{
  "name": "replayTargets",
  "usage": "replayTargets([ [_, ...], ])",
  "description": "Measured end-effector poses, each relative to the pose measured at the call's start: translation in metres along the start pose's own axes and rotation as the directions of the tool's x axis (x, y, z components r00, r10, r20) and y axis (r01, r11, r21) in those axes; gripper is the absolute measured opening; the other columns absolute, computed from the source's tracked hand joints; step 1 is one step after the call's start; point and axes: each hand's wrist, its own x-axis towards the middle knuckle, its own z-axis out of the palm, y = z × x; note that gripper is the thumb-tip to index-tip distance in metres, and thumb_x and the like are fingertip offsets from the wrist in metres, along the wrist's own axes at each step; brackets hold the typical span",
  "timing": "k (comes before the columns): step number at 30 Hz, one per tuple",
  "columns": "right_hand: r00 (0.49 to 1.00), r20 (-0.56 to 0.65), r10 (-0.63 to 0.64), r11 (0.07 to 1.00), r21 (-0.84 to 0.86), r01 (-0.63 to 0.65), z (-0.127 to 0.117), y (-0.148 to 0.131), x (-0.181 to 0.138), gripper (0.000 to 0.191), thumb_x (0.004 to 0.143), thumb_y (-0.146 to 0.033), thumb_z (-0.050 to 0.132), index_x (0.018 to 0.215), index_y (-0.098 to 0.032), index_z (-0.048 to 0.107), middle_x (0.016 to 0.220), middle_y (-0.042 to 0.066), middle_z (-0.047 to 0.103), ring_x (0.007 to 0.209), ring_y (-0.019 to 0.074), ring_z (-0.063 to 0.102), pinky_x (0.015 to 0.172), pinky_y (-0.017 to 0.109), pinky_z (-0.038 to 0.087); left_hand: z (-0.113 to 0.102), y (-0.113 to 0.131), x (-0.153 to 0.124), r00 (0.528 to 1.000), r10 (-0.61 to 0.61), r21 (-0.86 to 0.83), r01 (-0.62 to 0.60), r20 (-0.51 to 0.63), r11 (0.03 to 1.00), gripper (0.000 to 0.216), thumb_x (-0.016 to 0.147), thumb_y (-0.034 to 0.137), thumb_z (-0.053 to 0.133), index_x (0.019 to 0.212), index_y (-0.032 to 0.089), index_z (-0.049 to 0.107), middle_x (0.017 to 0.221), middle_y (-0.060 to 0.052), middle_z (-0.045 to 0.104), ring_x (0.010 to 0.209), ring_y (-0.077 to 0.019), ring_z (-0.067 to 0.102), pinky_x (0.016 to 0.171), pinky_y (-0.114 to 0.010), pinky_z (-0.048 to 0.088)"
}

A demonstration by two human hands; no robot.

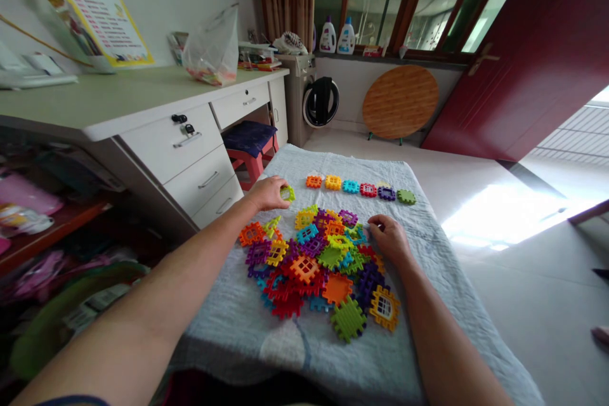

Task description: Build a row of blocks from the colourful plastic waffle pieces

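My left hand point(273, 193) is closed on a yellow-green building tile point(288, 193), left of a row of tiles. My right hand point(389, 236) rests at the right side of the pile, its fingers loosely bent and apart, with nothing visible in them. Nearest to it is a light-blue tile point(356, 236); whether they touch is unclear. The heap of notched plastic tiles point(304, 269) between my arms mixes red, orange, purple, yellow, green and blue, some with window lattices. Beyond it, the row runs from an orange tile point(314, 182) to a green tile point(406, 196).
A grey-blue cloth point(285, 346) covers the table. On the left stands a desk point(143, 98) with drawers and a plastic bag point(212, 47). Under it is a stool point(250, 143). A washing machine point(299, 98) and a round wooden tabletop point(400, 101) are farther back.
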Motion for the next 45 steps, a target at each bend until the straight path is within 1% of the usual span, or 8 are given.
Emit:
replayTargets([
  [8,1.000,-0.011,0.000,1.000,-0.018,0.000,0.002,0.002,0.000,0.027,0.072,-0.036,0.048,0.081,-0.019,0.068,0.066,0.002,0.064,0.059,0.0166,0.055,0.060,0.028,0.040,0.005,-0.008,0.045,0.992,0.086,0.012,-0.088,0.094,0.996,0.052,0.058,0.036,0.068,0.108,0.018,0.066,0.110,-0.006,0.065,0.098,-0.0238,0.061,0.087,-0.026,0.046],
  [21,0.999,-0.016,0.029,0.998,-0.051,-0.030,0.005,0.001,0.000,0.025,0.076,-0.036,0.048,0.081,-0.021,0.068,0.077,0.004,0.068,0.064,0.0177,0.057,0.062,0.029,0.039,0.009,-0.007,0.098,0.980,0.059,0.119,-0.082,0.190,0.990,0.060,0.054,0.023,0.072,0.113,0.016,0.065,0.116,-0.010,0.063,0.099,-0.0269,0.061,0.084,-0.028,0.047],
  [24,1.000,-0.021,0.022,0.998,-0.055,-0.023,0.006,-0.001,0.000,0.024,0.076,-0.036,0.048,0.080,-0.021,0.067,0.077,0.004,0.067,0.065,0.0173,0.057,0.063,0.029,0.039,0.009,-0.008,0.105,0.967,0.018,0.111,-0.048,0.255,0.993,0.063,0.054,0.020,0.070,0.116,0.017,0.063,0.120,-0.009,0.062,0.101,-0.0269,0.061,0.084,-0.027,0.047],
  [28,0.999,-0.032,0.032,0.998,-0.060,-0.034,0.006,-0.003,-0.001,0.024,0.076,-0.035,0.047,0.080,-0.021,0.067,0.077,0.003,0.067,0.063,0.0164,0.056,0.063,0.029,0.039,0.008,-0.008,0.112,0.935,-0.007,0.087,-0.025,0.356,0.996,0.065,0.050,0.015,0.069,0.115,0.017,0.064,0.117,-0.009,0.065,0.094,-0.0263,0.064,0.077,-0.027,0.049],
  [31,0.998,-0.037,0.044,0.997,-0.061,-0.046,0.006,-0.003,-0.001,0.025,0.076,-0.036,0.048,0.080,-0.021,0.067,0.077,0.003,0.067,0.062,0.0162,0.056,0.063,0.029,0.038,0.006,-0.008,0.115,0.920,-0.015,0.078,-0.017,0.393,0.997,0.074,0.047,0.014,0.070,0.121,0.017,0.060,0.122,-0.011,0.063,0.094,-0.0264,0.064,0.073,-0.027,0.050],
  [36,0.998,-0.043,0.046,0.997,-0.063,-0.049,0.007,-0.003,-0.001,0.024,0.076,-0.036,0.048,0.080,-0.021,0.067,0.078,0.003,0.067,0.063,0.0161,0.056,0.064,0.029,0.038,0.001,-0.007,0.114,0.904,-0.018,0.060,-0.009,0.427,0.998,0.074,0.049,0.014,0.069,0.122,0.013,0.059,0.121,-0.013,0.063,0.084,-0.0234,0.065,0.064,-0.024,0.048],
  [40,0.998,-0.041,0.048,0.996,-0.070,-0.050,0.007,-0.002,-0.001,0.024,0.076,-0.036,0.048,0.080,-0.021,0.067,0.078,0.003,0.067,0.064,0.0163,0.056,0.063,0.028,0.037,0.000,-0.004,0.113,0.903,-0.015,0.063,-0.013,0.429,0.998,0.067,0.048,0.014,0.069,0.115,0.014,0.064,0.114,-0.010,0.067,0.082,-0.0230,0.065,0.064,-0.024,0.048],
  [45,0.998,-0.037,0.043,0.997,-0.065,-0.046,0.007,-0.003,0.000,0.024,0.075,-0.035,0.048,0.079,-0.021,0.067,0.078,0.002,0.067,0.063,0.0158,0.056,0.063,0.029,0.038,0.002,0.000,0.116,0.911,-0.002,0.068,-0.029,0.412,0.997,0.067,0.049,0.014,0.068,0.115,0.014,0.064,0.112,-0.009,0.067,0.083,-0.0235,0.065,0.066,-0.024,0.048],
])
